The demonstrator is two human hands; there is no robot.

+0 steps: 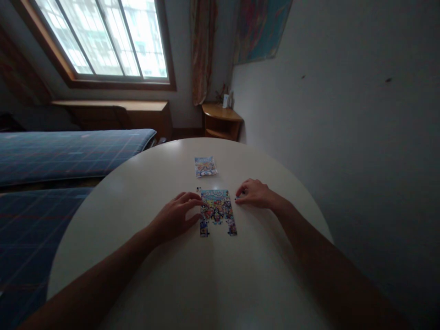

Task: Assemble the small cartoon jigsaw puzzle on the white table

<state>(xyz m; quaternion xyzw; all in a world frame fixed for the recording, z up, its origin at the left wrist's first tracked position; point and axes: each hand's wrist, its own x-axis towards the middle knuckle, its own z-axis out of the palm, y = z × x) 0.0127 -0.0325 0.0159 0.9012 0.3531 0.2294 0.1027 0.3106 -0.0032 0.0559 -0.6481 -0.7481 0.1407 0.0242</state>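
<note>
A partly assembled jigsaw puzzle (217, 201) with a colourful cartoon print lies flat on the white round table (144, 178). Its lower edge has a gap in the middle, between two corner sections. My left hand (177, 213) rests at the puzzle's left side, thumb and fingers apart, fingertips touching its edge. Just right of the puzzle, my right hand (255, 193) has thumb and fingers curled together around a small puzzle piece (236, 199), mostly hidden by the fingers. One loose puzzle piece (198, 189) sits by the upper left corner.
Beyond the puzzle lies a small printed packet (205, 167) with similar artwork. A bed with a blue plaid cover (68, 153) stands left of the table. A wooden corner shelf (222, 112) is behind, and a white wall (343, 123) runs along the right.
</note>
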